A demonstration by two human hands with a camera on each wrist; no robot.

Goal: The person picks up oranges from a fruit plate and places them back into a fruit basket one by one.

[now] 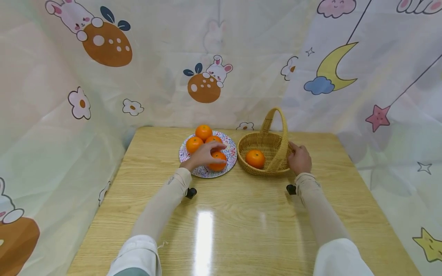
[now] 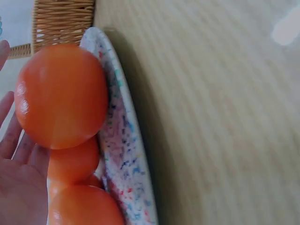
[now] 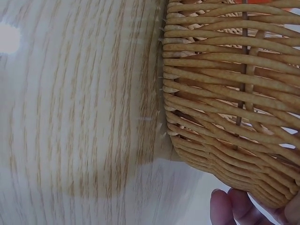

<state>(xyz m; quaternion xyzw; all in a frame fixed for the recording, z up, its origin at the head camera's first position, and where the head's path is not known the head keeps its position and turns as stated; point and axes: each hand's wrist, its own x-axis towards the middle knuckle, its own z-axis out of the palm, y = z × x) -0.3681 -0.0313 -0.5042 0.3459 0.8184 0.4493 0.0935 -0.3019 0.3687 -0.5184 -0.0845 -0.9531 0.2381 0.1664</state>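
Note:
A speckled plate (image 1: 230,147) holds several oranges. My left hand (image 1: 203,155) reaches over it, thumb and fingers spread around the front orange (image 1: 218,164). In the left wrist view the open palm (image 2: 18,187) stands behind that orange (image 2: 61,96), and no firm grip on it shows. To the right of the plate is a wicker basket (image 1: 246,168) with a tall handle and a single orange (image 1: 255,158) inside. My right hand (image 1: 300,159) holds the basket's right rim; the right wrist view shows fingertips (image 3: 222,206) at the woven edge (image 3: 262,185).
Both plate and basket stand near the back of the wooden table (image 1: 238,218). A printed cloth (image 1: 159,76) hangs close behind the table and along its sides. Dark wrist-camera pieces (image 1: 191,193) sit at both wrists.

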